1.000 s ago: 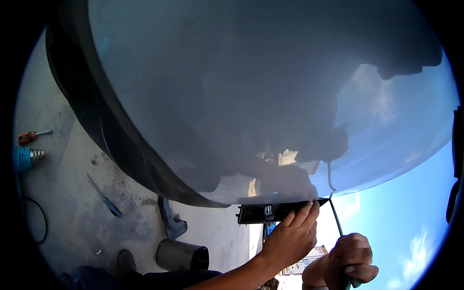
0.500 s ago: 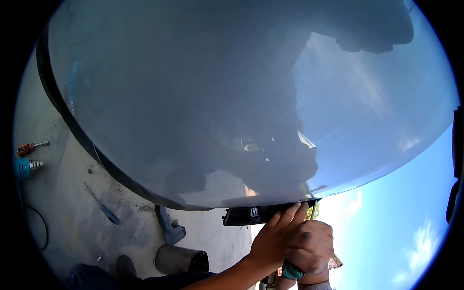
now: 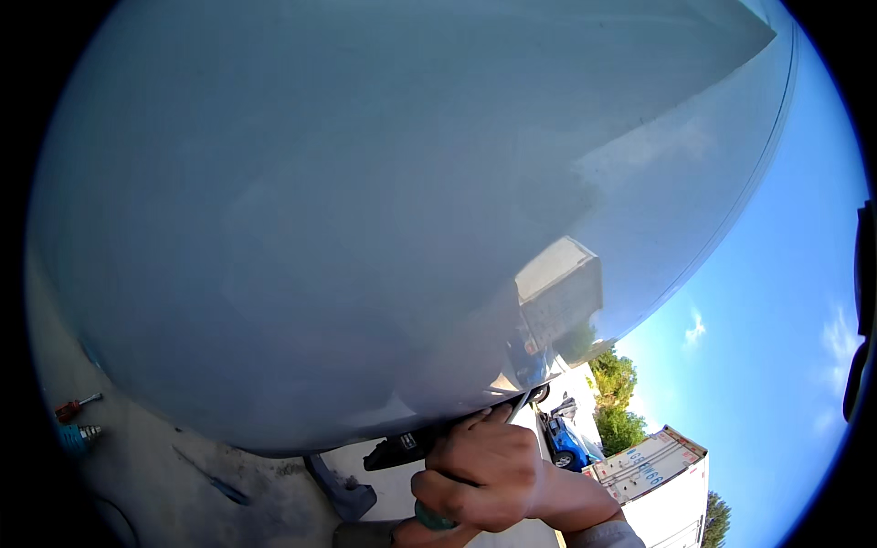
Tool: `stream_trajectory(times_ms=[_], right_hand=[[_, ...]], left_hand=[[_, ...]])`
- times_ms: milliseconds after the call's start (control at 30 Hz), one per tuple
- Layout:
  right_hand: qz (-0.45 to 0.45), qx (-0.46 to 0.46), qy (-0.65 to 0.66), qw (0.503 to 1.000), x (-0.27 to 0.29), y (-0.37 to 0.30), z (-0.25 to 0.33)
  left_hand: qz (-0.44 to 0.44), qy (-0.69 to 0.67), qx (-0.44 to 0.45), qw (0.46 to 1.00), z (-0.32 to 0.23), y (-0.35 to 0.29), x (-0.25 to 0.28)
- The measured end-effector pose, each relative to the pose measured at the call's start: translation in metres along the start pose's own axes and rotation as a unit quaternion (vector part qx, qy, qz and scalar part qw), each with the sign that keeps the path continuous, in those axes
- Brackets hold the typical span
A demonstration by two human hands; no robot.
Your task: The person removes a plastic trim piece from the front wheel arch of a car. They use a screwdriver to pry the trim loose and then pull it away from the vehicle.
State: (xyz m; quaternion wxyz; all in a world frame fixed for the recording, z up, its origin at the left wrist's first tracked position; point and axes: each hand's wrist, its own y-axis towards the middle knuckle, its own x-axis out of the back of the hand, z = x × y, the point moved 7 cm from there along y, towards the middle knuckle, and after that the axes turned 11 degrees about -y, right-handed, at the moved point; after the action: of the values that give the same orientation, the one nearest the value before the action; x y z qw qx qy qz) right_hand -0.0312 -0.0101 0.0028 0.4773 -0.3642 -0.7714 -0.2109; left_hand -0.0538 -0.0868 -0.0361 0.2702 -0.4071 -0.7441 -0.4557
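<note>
A large glossy grey curved panel (image 3: 274, 228), like vehicle bodywork, fills most of the view. Under its lower edge sticks out a black plastic trim piece (image 3: 400, 451). My right hand (image 3: 493, 470) is closed in a fist round a screwdriver (image 3: 429, 518) with a green handle; its metal shaft rises to the panel's edge beside the trim. Behind the fist, my left hand (image 3: 471, 422) is mostly hidden. Its visible fingers are stretched out against the trim near the shaft.
On the concrete floor at left lie a red-handled screwdriver (image 3: 77, 407), a teal power tool (image 3: 79, 440) and a blue-handled screwdriver (image 3: 219, 484). A grey plastic part (image 3: 340, 491) rests below the trim. Farther right are a blue car (image 3: 568, 445) and a white truck box (image 3: 660, 479).
My view has shifted, and the panel covers more of it. Both hands appear lower and farther left, with my right fist now hiding most of my left hand. The screwdriver remains gripped.
</note>
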Motion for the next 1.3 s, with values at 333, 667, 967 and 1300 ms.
stream_trajectory(times_ms=[333, 667, 967, 1300], right_hand=[[-0.061, 0.016, 0.002, 0.998, 0.012, 0.014, 0.016], [0.149, -0.001, 0.063, 0.987, -0.028, 0.029, 0.006], [0.213, 0.013, 0.083, 0.973, -0.037, 0.027, 0.005], [0.011, 0.063, 0.027, 0.998, -0.005, 0.023, 0.037]], left_hand=[[0.095, -0.499, -0.131, 0.851, 0.020, -0.001, -0.011], [0.200, -0.666, -0.169, 0.698, 0.021, -0.015, -0.031], [0.350, -0.648, -0.155, 0.658, 0.010, -0.030, -0.053], [0.344, -0.844, -0.016, 0.410, -0.019, -0.060, -0.062]])
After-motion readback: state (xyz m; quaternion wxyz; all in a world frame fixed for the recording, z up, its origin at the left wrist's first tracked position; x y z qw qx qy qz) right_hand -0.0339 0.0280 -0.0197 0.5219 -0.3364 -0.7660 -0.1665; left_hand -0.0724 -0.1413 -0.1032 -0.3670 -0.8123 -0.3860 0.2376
